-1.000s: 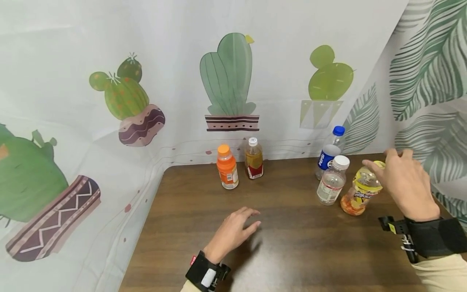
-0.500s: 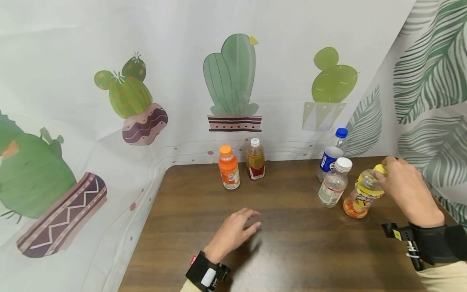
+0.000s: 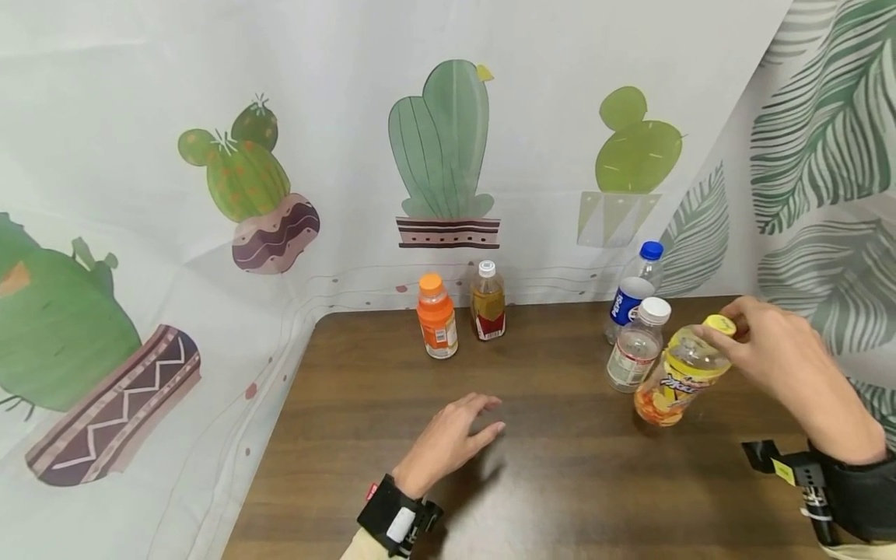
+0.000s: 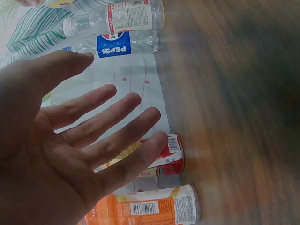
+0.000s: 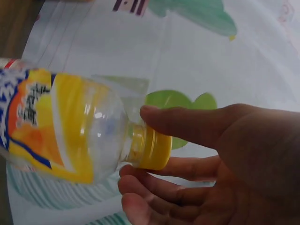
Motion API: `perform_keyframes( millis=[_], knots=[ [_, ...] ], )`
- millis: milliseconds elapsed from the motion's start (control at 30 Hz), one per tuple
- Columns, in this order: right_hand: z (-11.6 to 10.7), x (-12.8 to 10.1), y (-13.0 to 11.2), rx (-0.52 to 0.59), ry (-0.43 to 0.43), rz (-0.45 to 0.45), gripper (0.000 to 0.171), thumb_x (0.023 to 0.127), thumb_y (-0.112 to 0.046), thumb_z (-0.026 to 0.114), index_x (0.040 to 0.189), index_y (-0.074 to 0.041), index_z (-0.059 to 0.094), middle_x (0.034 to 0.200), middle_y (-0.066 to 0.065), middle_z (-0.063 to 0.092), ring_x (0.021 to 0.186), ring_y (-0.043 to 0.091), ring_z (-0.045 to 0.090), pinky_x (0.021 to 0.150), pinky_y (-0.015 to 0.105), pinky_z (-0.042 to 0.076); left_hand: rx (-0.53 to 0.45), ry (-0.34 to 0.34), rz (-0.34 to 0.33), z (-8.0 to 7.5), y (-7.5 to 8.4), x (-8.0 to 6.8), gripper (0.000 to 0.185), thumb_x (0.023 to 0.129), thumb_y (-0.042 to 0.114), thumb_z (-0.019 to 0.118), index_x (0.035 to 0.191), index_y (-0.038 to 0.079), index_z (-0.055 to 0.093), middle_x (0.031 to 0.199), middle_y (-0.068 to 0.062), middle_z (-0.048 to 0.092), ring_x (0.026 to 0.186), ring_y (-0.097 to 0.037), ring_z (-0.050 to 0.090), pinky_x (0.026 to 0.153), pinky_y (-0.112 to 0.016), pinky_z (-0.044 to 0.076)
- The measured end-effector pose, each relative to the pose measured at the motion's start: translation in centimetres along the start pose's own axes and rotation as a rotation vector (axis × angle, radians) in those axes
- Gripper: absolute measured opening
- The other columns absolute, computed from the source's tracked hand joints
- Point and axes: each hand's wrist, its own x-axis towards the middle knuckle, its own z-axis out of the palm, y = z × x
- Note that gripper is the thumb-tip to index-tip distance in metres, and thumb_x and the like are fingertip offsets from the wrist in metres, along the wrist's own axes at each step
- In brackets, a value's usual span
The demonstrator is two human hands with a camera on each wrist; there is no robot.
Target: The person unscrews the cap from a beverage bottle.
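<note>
A white curtain printed with cacti is filling the upper two thirds of the head view, hanging behind and to the left of the wooden table, so everything on the table is standing against a plain backdrop. The table is taking up the lower middle and lower right of the frame, and the bottles are sitting in two groups along its far edge, which is leaving the near surface bare for the hands. At the right of the frame the person's right hand is pinching the yellow cap of the yellow-label bottle between thumb and fingers; gripped only at the top, the bottle is leaning with its base swung toward the centre of the frame, and whether the base is touching the wood cannot be told. The right wrist view is showing the fingers curled round that cap. Just left of it the clear bottle with a white cap is standing upright, and the blue-capped Pepsi bottle is standing just behind that. At the centre of the frame the orange bottle and the amber bottle with a red label are standing side by side near the curtain. Low in the centre, the left hand is lying relaxed with its fingers spread, grasping nothing, palm toward the table, well apart from every bottle.
</note>
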Motion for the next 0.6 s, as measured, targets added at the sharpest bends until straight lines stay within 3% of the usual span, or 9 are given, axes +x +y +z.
perform_keyframes(
  millis=[133, 467, 600],
  knots=[
    [-0.2, -0.3, -1.6, 0.004, 0.012, -0.082, 0.037, 0.09, -0.032, 0.073, 0.094, 0.003, 0.064, 0.079, 0.018, 0.069, 0.071, 0.032, 0.065, 0.056, 0.045, 0.046, -0.043, -0.006, 0.0, 0.0, 0.2, 0.1, 0.039, 0.097, 0.039, 0.063, 0.129, 0.016, 0.061, 0.124, 0.002, 0.065, 0.112, -0.015, 0.064, 0.093, -0.031, 0.054],
    [0.5, -0.5, -7.8, 0.078, 0.024, -0.262, 0.03, 0.089, -0.037, 0.073, 0.084, -0.01, 0.062, 0.069, -0.002, 0.062, 0.063, 0.012, 0.055, 0.054, 0.03, 0.042, -0.106, 0.002, 0.007, 0.4, 1.4, 0.3, 0.074, 0.088, 0.058, 0.066, 0.146, 0.017, 0.045, 0.142, 0.002, 0.053, 0.13, -0.016, 0.053, 0.107, -0.039, 0.047],
    [1.2, -0.7, -10.4, 0.115, -0.011, -0.291, 0.029, 0.09, -0.037, 0.073, 0.083, -0.012, 0.06, 0.067, -0.004, 0.057, 0.06, 0.01, 0.051, 0.053, 0.026, 0.041, -0.13, -0.002, 0.006, 0.6, 1.8, 0.5, 0.083, 0.086, 0.064, 0.063, 0.15, 0.018, 0.038, 0.147, 0.003, 0.048, 0.134, -0.016, 0.05, 0.109, -0.04, 0.046]
  ],
)
